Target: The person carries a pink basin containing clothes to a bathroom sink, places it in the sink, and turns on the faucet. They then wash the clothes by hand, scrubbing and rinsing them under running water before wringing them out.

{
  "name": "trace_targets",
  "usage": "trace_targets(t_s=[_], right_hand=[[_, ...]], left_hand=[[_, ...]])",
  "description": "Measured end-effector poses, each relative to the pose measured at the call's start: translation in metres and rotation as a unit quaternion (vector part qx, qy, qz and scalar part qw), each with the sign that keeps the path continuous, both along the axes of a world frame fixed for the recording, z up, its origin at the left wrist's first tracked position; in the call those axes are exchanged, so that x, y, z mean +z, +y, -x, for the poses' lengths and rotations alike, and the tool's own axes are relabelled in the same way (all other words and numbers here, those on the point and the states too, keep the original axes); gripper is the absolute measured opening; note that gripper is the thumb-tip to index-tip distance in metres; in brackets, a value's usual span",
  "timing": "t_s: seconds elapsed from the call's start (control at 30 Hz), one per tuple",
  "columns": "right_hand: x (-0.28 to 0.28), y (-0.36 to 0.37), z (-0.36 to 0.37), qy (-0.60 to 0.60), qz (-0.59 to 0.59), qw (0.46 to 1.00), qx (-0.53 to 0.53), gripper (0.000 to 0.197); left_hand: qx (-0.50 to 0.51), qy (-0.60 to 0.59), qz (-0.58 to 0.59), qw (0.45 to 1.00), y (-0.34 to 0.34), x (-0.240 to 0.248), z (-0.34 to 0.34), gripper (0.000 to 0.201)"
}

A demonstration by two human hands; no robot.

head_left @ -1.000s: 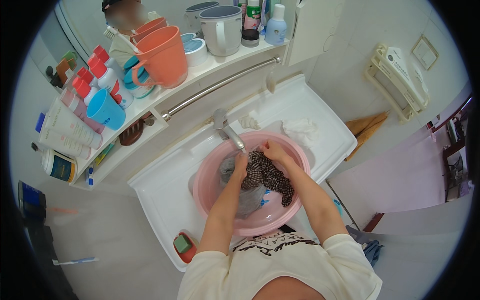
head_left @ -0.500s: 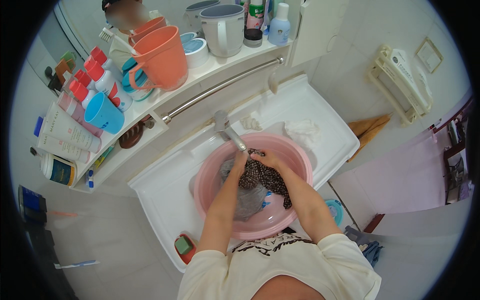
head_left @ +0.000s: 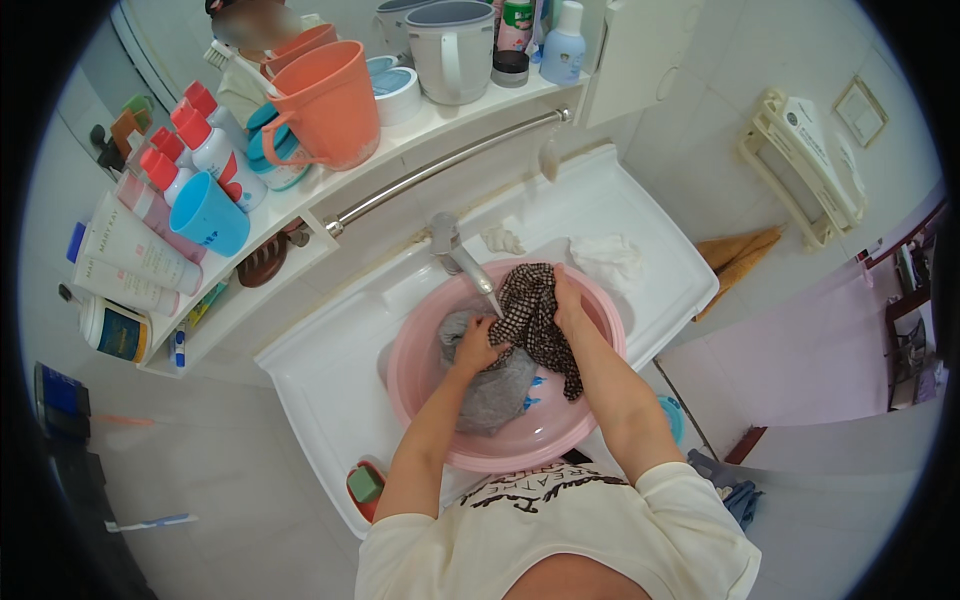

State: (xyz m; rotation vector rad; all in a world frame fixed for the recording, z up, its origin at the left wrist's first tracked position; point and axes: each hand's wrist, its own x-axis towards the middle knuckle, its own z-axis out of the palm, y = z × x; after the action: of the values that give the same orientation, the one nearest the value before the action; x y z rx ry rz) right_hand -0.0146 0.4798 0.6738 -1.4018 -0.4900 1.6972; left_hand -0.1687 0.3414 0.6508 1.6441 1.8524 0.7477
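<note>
A pink basin (head_left: pixel 600 415) sits in a white sink (head_left: pixel 330 380) under a metal tap (head_left: pixel 455 255). Both my hands hold a black-and-white checked cloth (head_left: pixel 535 320) lifted above the basin. My left hand (head_left: pixel 475 343) grips its lower left part and my right hand (head_left: pixel 567 297) grips its upper right edge. A grey cloth (head_left: pixel 495 390) lies in the water at the basin's bottom, below my left hand.
A white rag (head_left: pixel 612 258) lies on the sink's right side. A shelf above carries an orange jug (head_left: pixel 325 100), a blue cup (head_left: pixel 208 213), a grey jug (head_left: pixel 455 45) and several bottles. A metal rail (head_left: pixel 450 160) runs under it. A small red dish (head_left: pixel 365 487) sits at the sink's front edge.
Both hands have raised the checked cloth out of the basin and toward the tap. The grey cloth now shows underneath.
</note>
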Motion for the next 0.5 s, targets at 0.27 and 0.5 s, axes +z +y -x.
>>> trace_targets(t_s=[0.27,0.5], right_hand=[[-0.034,0.008,-0.001,0.031,0.028,0.986,0.164,0.053],[-0.001,-0.028,0.029,-0.118,-0.058,0.922,0.363,0.071]], left_hand=[[0.182,-0.580,0.071,0.790,0.009,0.020,0.003,0.046],[0.232,-0.774,0.056,0.586,0.004,0.055,-0.003,0.042]])
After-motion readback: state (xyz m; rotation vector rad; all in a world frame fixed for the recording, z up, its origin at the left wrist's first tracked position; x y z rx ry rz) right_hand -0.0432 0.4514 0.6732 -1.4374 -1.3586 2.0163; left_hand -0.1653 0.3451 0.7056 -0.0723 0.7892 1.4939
